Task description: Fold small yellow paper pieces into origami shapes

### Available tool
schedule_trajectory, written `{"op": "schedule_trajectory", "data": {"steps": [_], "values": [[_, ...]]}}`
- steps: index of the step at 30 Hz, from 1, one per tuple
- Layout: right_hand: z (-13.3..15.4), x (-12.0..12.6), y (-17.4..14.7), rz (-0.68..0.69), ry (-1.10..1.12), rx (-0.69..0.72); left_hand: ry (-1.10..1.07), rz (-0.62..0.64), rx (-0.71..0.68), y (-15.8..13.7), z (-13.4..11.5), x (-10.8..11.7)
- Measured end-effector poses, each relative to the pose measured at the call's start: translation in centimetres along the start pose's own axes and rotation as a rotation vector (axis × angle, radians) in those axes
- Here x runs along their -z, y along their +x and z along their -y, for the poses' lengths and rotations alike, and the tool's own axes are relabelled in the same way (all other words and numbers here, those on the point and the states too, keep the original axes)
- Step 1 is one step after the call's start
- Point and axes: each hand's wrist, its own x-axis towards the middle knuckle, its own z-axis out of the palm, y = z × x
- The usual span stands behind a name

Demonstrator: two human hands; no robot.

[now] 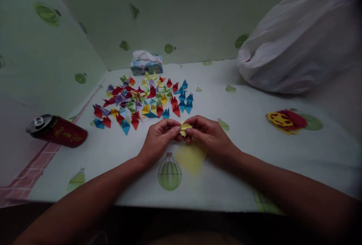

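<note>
Between my fingertips is a small folded piece of yellow paper (pixel 185 127), pinched from both sides above the table. My left hand (pixel 161 137) grips its left edge with thumb and fingers. On the other side my right hand (pixel 210 135) pinches the right edge, fingers closed. Below the hands a flat square of yellow paper (pixel 192 158) lies on the tabletop, partly under my right wrist. Just beyond the hands spread several small folded paper cranes (pixel 135 103) in red, blue, purple, green, orange and yellow.
A tissue box (pixel 146 64) stands at the back behind the cranes. Far left is a red drink can (pixel 60 130). A big white plastic bag (pixel 285 45) fills the back right. Red and yellow flat pieces (pixel 287 120) lie at right on the patterned tablecloth (pixel 237 113).
</note>
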Motion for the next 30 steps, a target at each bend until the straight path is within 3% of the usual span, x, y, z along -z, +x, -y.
{"op": "schedule_trajectory", "data": {"steps": [27,30], "values": [[-0.9,-0.1,-0.3,-0.081,0.017,0.095,0.167,-0.015,-0.179,-0.6,0.5,-0.4],[-0.9,-0.1,-0.1,-0.129,-0.066,0.178,0.217,-0.019,-0.184,-0.6,0.6,-0.3]]}}
